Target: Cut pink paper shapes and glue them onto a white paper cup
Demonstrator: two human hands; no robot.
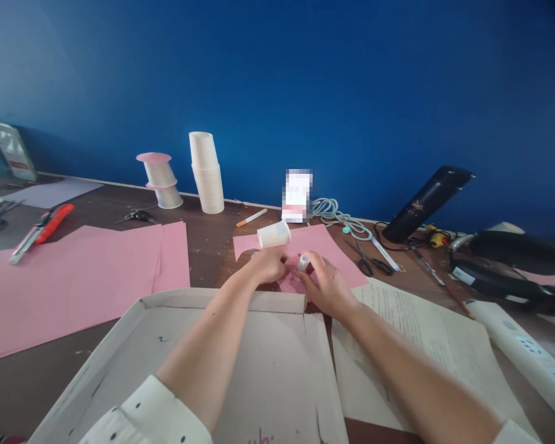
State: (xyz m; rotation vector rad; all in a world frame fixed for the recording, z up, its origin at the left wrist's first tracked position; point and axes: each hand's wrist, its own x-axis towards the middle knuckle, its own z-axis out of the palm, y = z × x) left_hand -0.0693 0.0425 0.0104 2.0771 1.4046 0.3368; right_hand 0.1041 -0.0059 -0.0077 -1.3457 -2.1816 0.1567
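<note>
My left hand (269,264) holds a white paper cup (274,235) tipped on its side, its mouth facing left, over a pink paper sheet (326,246). A small pink paper piece (289,282) lies between my two hands and my left fingers touch it. My right hand (324,285) grips a small glue stick (303,263), its tip pointing up and left toward the cup's base. Both forearms reach over an open cardboard tray (277,364).
A stack of white cups (207,174) and two cups with pink discs (160,180) stand by the blue wall. Large pink sheets (74,277) lie left, with an orange cutter (44,229). Scissors (369,262), a coiled cable (335,213), a black bottle (425,202), a power strip (522,354) and printed paper (420,345) are on the right.
</note>
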